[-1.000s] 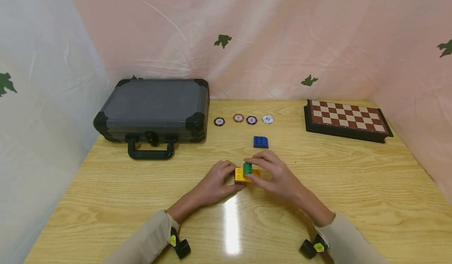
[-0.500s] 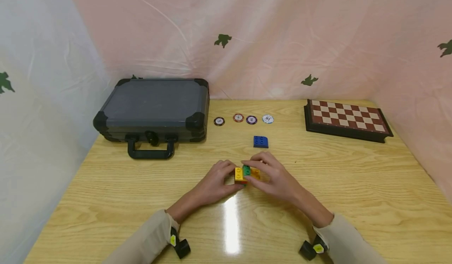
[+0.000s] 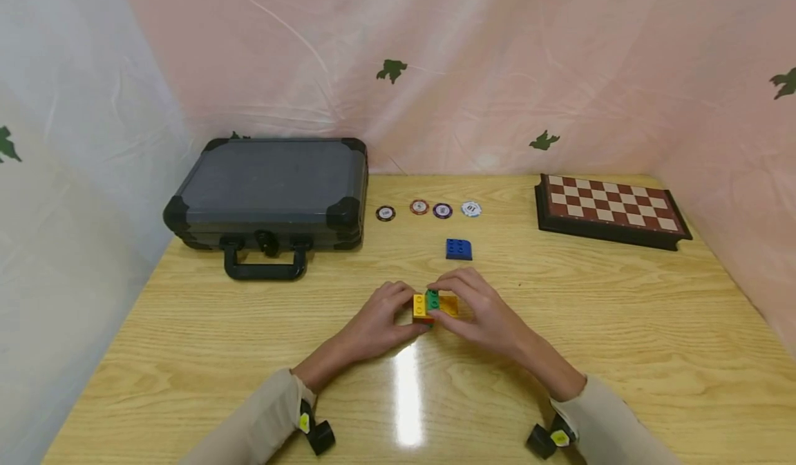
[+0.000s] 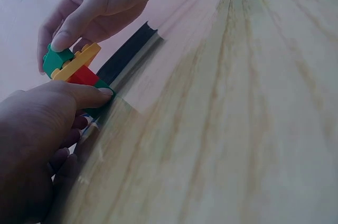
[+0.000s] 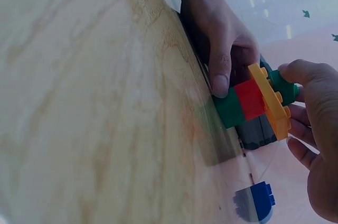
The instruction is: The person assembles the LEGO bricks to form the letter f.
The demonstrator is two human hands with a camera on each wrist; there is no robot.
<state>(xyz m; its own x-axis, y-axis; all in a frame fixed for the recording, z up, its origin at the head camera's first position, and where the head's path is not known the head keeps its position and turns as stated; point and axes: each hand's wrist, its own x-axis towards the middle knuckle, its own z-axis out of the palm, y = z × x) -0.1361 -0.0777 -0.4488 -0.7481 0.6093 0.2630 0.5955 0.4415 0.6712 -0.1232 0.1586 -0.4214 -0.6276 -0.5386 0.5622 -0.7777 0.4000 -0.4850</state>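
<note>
While the left hand (image 3: 379,323) steadies the studded plastic block stack (image 3: 433,306) on glossy wood, the right hand (image 3: 481,309) pinches its small green top brick (image 3: 432,299).

Sheet-draped (image 3: 435,50) tabletop (image 3: 622,327) recording booth

Case (image 3: 270,192), chips (image 3: 428,210), chessboard (image 3: 612,209)

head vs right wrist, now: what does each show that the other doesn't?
Only head: the grey case, four poker chips, the chessboard, both sleeves and the whole table.

Only right wrist: the stack from the side: a green base brick, a red brick on it, then the yellow plate with the small green brick on top.

Both: the left hand steadying the stack, the right hand pinching the small green brick, and the loose blue brick.
</note>
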